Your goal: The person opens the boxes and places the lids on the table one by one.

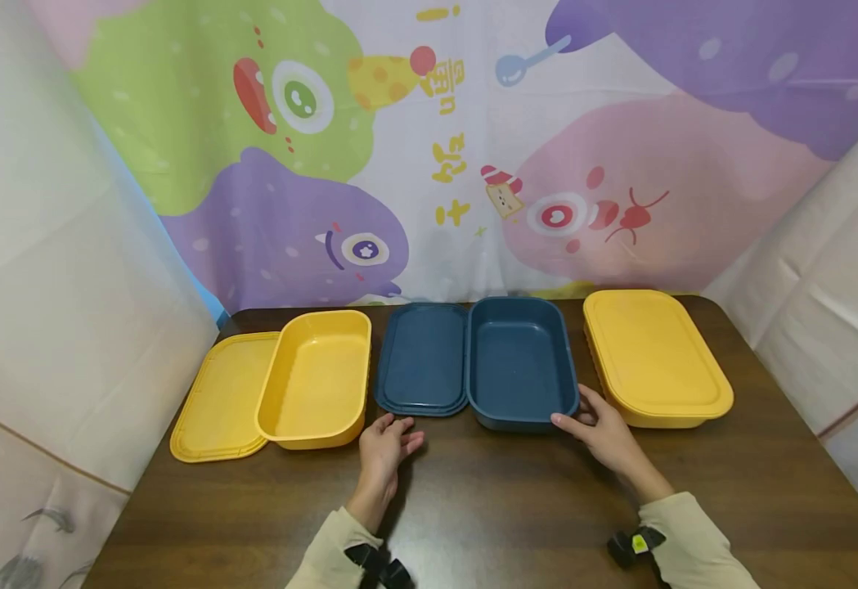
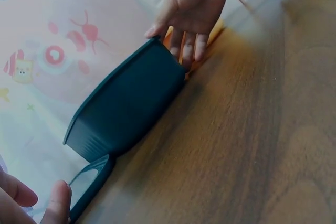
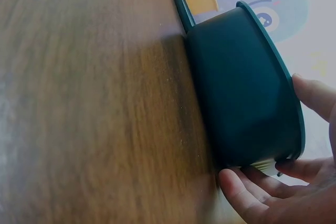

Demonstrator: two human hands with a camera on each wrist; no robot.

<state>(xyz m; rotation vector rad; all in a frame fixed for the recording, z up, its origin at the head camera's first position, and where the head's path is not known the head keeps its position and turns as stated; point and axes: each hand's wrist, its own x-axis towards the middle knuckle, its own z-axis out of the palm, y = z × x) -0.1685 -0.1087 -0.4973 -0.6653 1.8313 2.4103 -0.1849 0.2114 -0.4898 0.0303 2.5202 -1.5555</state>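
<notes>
A dark blue food box (image 1: 520,360) with no lid on it stands at the middle of the table, its hollow facing up. My right hand (image 1: 605,433) grips its near right corner; the thumb lies on the rim, while the other fingers (image 3: 257,187) curl along the side wall. Flat beside the box on the left lies the blue lid (image 1: 423,360). By the lid's near left corner is my left hand (image 1: 384,458), fingers loosely extended and nothing held. In the left wrist view, its thumb (image 2: 58,203) shows close to the lid's edge.
To the left, an open yellow box (image 1: 318,384) overlaps a yellow lid (image 1: 226,401) lying flat. A yellow box with its lid on (image 1: 657,356) stands at the right, close to my right hand. Behind the dark wooden table (image 1: 487,507) hangs a printed cloth (image 1: 443,262).
</notes>
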